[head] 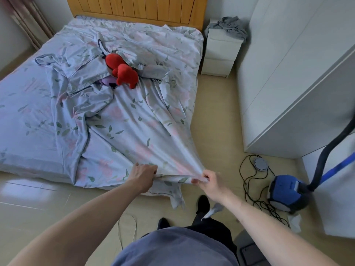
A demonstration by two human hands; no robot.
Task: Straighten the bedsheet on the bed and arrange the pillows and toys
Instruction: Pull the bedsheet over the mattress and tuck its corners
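A curtain hangs at the far left beside the wooden headboard; below them the bed fills the left and middle of the view, covered by a pale blue floral bedsheet that lies rumpled, with folds running from its middle toward the near right corner; a pillow in the same cloth sits crumpled near the middle of the bed, and just right of it a red toy rests partly on a purple toy; the left hand grips the sheet's near edge, fingers curled into the cloth; the right hand pinches the sheet's corner between thumb and curled fingers, and the cloth is stretched taut between the two hands, with a loose flap hanging to the floor; farther right a white nightstand carries a heap of grey clothes; a white wardrobe stands along the right wall; a blue vacuum cleaner sits on the floor by it, its black cable coiled loosely alongside.
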